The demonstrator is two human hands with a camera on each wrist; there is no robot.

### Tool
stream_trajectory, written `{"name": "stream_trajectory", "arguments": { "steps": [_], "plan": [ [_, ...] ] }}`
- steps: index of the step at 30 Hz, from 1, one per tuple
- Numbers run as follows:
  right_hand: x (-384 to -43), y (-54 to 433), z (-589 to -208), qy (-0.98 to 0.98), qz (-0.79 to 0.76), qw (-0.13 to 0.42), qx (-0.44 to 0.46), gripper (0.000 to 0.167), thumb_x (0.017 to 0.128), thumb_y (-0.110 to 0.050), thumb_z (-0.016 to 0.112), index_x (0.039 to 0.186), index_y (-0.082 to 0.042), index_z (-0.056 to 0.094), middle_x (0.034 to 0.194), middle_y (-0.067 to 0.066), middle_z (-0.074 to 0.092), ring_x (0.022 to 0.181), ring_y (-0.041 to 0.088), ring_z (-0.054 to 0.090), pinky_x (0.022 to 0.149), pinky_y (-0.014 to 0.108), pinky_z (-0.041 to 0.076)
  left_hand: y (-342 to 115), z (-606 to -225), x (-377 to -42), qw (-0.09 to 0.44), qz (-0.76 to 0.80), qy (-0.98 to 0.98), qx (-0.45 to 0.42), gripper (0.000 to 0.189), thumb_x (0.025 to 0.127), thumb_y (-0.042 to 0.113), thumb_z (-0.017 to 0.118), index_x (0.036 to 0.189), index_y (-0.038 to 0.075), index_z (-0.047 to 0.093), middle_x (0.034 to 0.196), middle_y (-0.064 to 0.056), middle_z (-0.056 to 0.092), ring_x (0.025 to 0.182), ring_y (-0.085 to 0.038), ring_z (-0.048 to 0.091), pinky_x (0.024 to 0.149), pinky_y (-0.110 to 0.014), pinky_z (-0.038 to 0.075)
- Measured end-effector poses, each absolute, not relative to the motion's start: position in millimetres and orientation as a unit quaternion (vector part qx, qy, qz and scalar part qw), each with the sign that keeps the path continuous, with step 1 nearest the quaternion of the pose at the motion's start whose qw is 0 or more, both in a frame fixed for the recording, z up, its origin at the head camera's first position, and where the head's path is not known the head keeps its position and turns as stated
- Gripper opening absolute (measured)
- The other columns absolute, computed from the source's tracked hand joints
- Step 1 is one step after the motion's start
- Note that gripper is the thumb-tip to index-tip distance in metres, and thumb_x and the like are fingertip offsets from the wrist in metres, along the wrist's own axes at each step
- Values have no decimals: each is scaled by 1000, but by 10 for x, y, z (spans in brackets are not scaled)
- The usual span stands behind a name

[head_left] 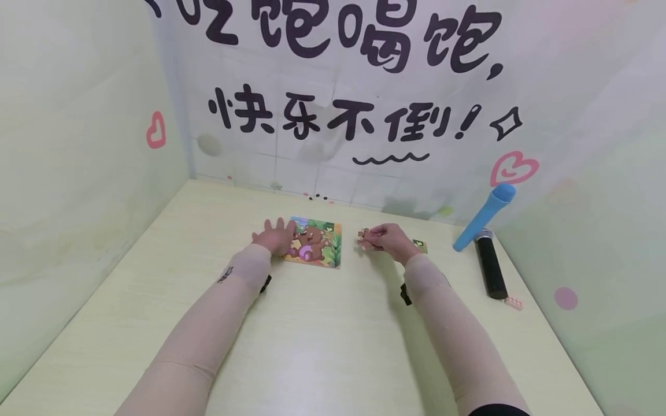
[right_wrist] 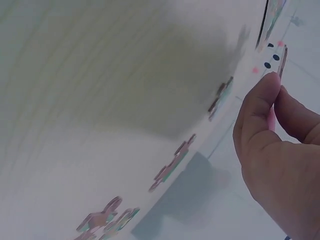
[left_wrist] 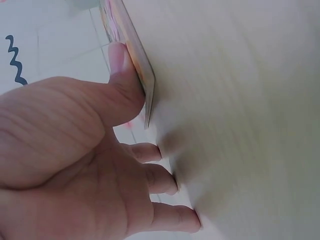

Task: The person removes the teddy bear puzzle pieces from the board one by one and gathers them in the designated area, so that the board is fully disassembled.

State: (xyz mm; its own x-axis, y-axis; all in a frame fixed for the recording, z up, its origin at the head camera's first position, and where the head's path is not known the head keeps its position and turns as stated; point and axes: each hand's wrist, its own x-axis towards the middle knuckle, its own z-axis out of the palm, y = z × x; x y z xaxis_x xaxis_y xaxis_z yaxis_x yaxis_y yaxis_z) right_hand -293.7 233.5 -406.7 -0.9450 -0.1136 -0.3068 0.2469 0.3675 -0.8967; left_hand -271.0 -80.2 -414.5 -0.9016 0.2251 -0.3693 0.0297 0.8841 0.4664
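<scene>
A flat picture puzzle (head_left: pixel 317 244) of a brown bear among green plants lies on the table. My left hand (head_left: pixel 277 238) is at its left edge. In the left wrist view the thumb (left_wrist: pixel 120 75) lies on the puzzle's corner, and the other fingers reach past it with their tips on the table. To the right of the puzzle, my right hand (head_left: pixel 395 241) pinches a small brown puzzle piece (head_left: pixel 363 236) between thumb and fingers. The right wrist view shows this piece edge-on, held above the table. Loose puzzle pieces (right_wrist: pixel 172 162) lie near that hand, partly hidden in the head view.
At the right stand a light blue tube (head_left: pixel 481 219) and a black cylinder (head_left: pixel 491 266) lying down, with a small pink checked tag (head_left: pixel 514 303) beside it. A printed backdrop (head_left: pixel 333 133) closes off the table (head_left: pixel 312 346) at the back and sides.
</scene>
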Motion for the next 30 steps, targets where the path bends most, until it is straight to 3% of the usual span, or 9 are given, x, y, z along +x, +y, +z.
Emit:
{"name": "stream_trajectory", "arguments": {
  "steps": [5, 8, 11, 14, 17, 24, 30],
  "plan": [
    [-2896, 2555, -4103, 818, -551, 157, 47, 37, 99, 10, 56, 134, 17, 48, 112, 17, 58, 83, 9, 64, 83, 23, 59, -789, -4126, -2713, 214, 229, 947, 70, 37, 106, 8, 37, 142, 13, 34, 168, -24, -4, 150, -51, -13, 112, -78, -1],
    [-2868, 2675, -4082, 822, -544, 159, 51, 37, 99, 9, 56, 134, 18, 47, 121, 26, 58, 86, 10, 68, 84, 23, 59, -786, -4108, -2709, 216, 230, 946, 68, 41, 107, 10, 36, 147, 13, 31, 168, -24, -5, 150, -50, -14, 112, -77, -1],
    [-2845, 2799, -4054, 842, -507, 173, 65, 36, 102, -1, 57, 135, 11, 50, 131, 25, 59, 91, 11, 69, 98, 37, 54, -786, -4104, -2702, 216, 228, 947, 68, 43, 107, 10, 36, 149, 12, 29, 168, -24, -5, 150, -50, -14, 113, -77, -1],
    [-2830, 2892, -4049, 876, -441, 179, 71, 31, 103, -10, 60, 130, 5, 57, 128, 19, 61, 93, 15, 64, 88, 39, 51, -794, -4108, -2698, 215, 226, 948, 68, 43, 107, 10, 36, 149, 13, 29, 168, -23, -5, 150, -50, -13, 113, -77, -1],
    [-2821, 2944, -4071, 901, -391, 171, 76, 25, 102, -12, 62, 122, 2, 62, 117, 16, 63, 88, 18, 57, 70, 30, 44, -801, -4114, -2695, 213, 225, 948, 69, 40, 107, 10, 37, 146, 12, 32, 168, -24, -4, 150, -51, -13, 113, -77, 0],
    [-2813, 2968, -4096, 904, -388, 164, 78, 17, 97, -3, 66, 110, 8, 66, 108, 19, 69, 79, 13, 69, 77, 27, 55, -807, -4118, -2691, 216, 227, 947, 68, 42, 107, 9, 34, 149, 12, 29, 168, -24, -5, 150, -50, -13, 113, -77, 0],
    [-2850, 2959, -4131, 928, -336, 144, 75, 13, 95, -7, 71, 102, 3, 66, 106, 16, 66, 84, 17, 63, 71, 28, 50, -806, -4137, -2704, 217, 227, 947, 67, 41, 107, 9, 36, 147, 12, 30, 168, -24, -5, 150, -50, -14, 113, -77, -1]
  ]
}}
